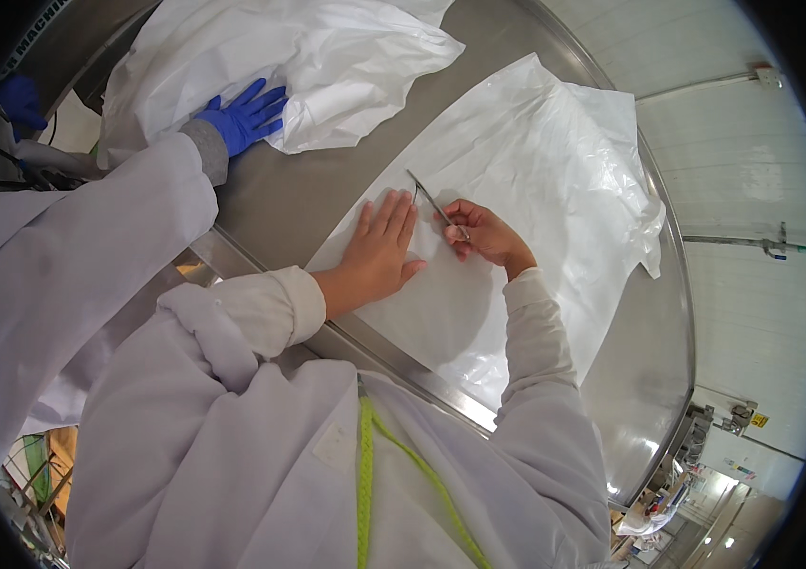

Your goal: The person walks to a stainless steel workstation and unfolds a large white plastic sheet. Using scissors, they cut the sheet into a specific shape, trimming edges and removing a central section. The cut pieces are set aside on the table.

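A white plastic sheet or bag point(552, 185) lies spread and creased over the stainless steel table point(638, 398) before me. My left hand point(383, 249) rests flat on it, palm down, holding nothing. Just to its right, my right hand point(481, 231) grips a pair of metal scissors point(431, 203) by the handles, part of which the fingers hide. The scissors point up and left, past my left fingertips, with the blades slightly apart. Whether a blade goes through the plastic I cannot tell.
On the left, a co-worker in a white coat lays a blue-gloved hand point(246, 117) on a second white plastic sheet point(346, 64). The table's raised rim point(684, 313) curves along a white panelled wall point(737, 171). A yellow-green lanyard point(366, 484) hangs down my coat.
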The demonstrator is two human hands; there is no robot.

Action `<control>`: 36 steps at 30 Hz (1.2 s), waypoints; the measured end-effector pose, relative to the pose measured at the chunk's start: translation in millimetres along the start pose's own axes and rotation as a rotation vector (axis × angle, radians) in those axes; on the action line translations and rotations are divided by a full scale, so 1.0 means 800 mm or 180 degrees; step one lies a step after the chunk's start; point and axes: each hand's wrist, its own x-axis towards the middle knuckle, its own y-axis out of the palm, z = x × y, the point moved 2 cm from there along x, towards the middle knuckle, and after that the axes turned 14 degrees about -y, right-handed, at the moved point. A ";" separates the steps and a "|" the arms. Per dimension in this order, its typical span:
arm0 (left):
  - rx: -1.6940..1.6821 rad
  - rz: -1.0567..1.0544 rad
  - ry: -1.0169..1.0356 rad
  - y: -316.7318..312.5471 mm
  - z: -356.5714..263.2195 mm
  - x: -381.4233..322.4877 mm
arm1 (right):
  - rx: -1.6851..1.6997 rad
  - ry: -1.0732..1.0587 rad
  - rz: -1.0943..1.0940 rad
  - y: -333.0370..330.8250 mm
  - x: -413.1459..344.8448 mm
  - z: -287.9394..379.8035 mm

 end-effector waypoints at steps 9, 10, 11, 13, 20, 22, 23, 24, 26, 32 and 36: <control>0.0036 0.0074 0.0003 0.000 0.001 0.000 | -0.0169 0.0166 0.0285 -0.017 0.024 0.021; 0.0045 0.0056 0.0001 0.000 0.001 0.001 | -0.0208 0.0178 0.0355 -0.020 0.029 0.025; 0.0068 0.0052 0.0008 0.000 0.001 0.001 | -0.0273 0.0194 0.0400 -0.022 0.035 0.029; 0.0116 0.0052 0.0027 0.000 0.000 0.001 | -0.0394 0.0227 0.0488 -0.027 0.046 0.035; 0.0155 -0.0031 0.0021 -0.001 0.000 -0.001 | -0.0856 0.0283 0.0885 -0.035 0.099 0.058; 0.0146 -0.0036 0.0011 0.000 0.000 -0.001 | -0.0908 0.0298 0.1145 -0.023 0.110 0.071; 0.0169 -0.0019 0.0030 0.000 -0.001 -0.001 | -0.0914 0.0291 0.1219 -0.020 0.114 0.074; 0.0192 0.0002 0.0061 0.000 -0.003 -0.001 | -0.0914 0.0283 0.1283 -0.017 0.112 0.075; 0.0164 -0.0076 0.0059 0.000 -0.001 -0.001 | -0.0916 0.0180 0.1066 -0.011 0.100 0.085; -0.0642 -0.0225 -0.0013 -0.021 0.033 0.026 | -0.0998 -0.0338 -0.0151 0.006 -0.028 0.068; -0.0084 -0.0354 -0.0920 -0.056 0.059 0.042 | -0.0622 -0.0369 -0.0915 0.040 -0.152 0.019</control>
